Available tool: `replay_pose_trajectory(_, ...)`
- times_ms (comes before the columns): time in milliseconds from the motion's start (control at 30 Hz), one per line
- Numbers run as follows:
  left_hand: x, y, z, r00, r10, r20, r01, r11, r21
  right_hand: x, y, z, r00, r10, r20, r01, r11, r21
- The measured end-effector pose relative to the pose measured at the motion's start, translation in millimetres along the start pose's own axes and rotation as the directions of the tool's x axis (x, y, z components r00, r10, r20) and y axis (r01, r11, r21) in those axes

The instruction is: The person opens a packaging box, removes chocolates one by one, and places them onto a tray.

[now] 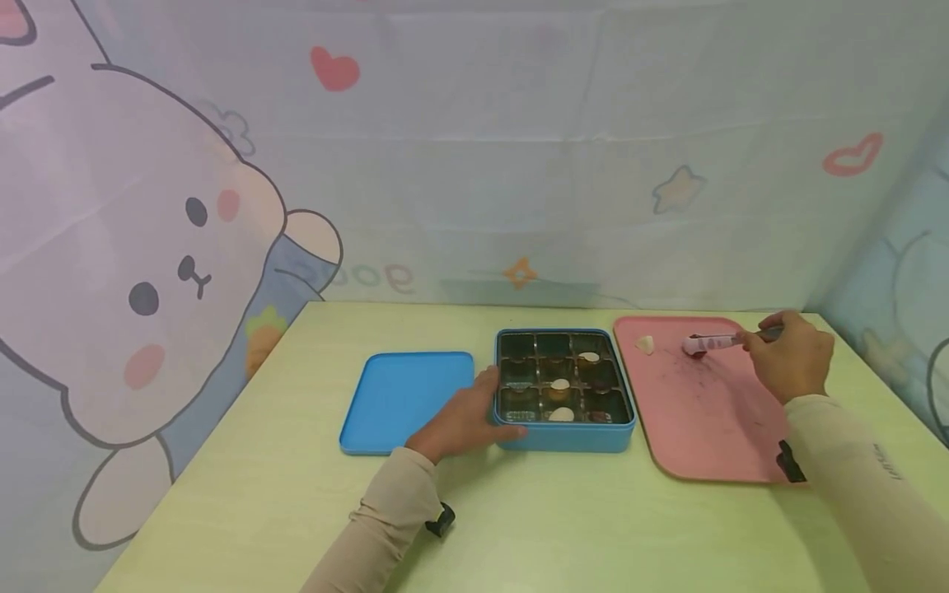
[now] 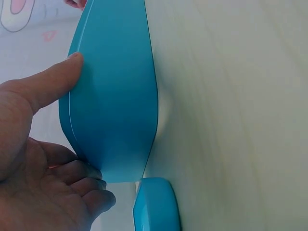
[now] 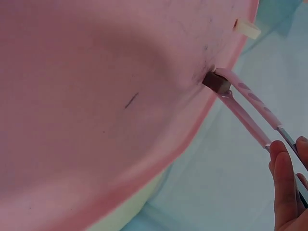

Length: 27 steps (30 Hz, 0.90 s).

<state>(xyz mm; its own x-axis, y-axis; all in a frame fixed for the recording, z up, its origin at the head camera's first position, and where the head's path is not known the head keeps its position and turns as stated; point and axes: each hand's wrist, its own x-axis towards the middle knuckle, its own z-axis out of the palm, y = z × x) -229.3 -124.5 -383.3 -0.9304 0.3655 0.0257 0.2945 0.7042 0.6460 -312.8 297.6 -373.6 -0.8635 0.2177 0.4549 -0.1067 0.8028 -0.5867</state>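
My right hand (image 1: 792, 356) grips a pair of tongs with pink tips (image 1: 716, 342) over the far part of the pink tray (image 1: 697, 445). Between the tips sits a small brown block, chocolate-like (image 3: 216, 83), right at the tray surface in the right wrist view. A cream-coloured piece (image 1: 645, 344) lies to its left on the tray. My left hand (image 1: 461, 422) holds the near left corner of a blue box (image 1: 574, 438), thumb along the front wall and fingers at the left side. Inside, the divided insert (image 1: 535, 375) has cream pieces in several compartments and dark pieces in some others.
A blue lid (image 1: 408, 403) lies on the table left of the box, close to my left hand. Dark smears mark the tray. The pale yellow table (image 1: 534, 519) ends at a printed cloth backdrop (image 1: 474, 165), with more cloth on the right.
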Motion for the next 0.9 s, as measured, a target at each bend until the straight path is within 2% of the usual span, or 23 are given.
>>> replay_pose_trajectory(200, -0.8, 0.7, 0.1, 0.999, -0.033, 0.003, 0.033, 0.999, 0.025, 0, 0, 4.9, 1.000, -0.001, 0.000, 0.001, 1.000, 0.011)
replay_pose_trajectory(600, 1.7, 0.1, 3.6, 0.998, -0.059, 0.017, 0.058, 0.997, 0.043, -4, -5, 9.0, 1.000, 0.017, -0.019, -0.017, 1.000, 0.025)
replay_pose_trajectory(733, 2.8, -0.2, 4.2, 0.998, -0.059, 0.014, 0.058, 0.998, 0.036, -4, -7, 4.6, 1.000, -0.006, -0.024, 0.006, 1.000, 0.029)
replay_pose_trajectory(900, 2.0, 0.4, 3.0, 0.999, -0.053, 0.003, 0.053, 0.998, 0.017, 3, -16, -4.1, 0.997, -0.059, -0.057, 0.066, 0.991, 0.116)
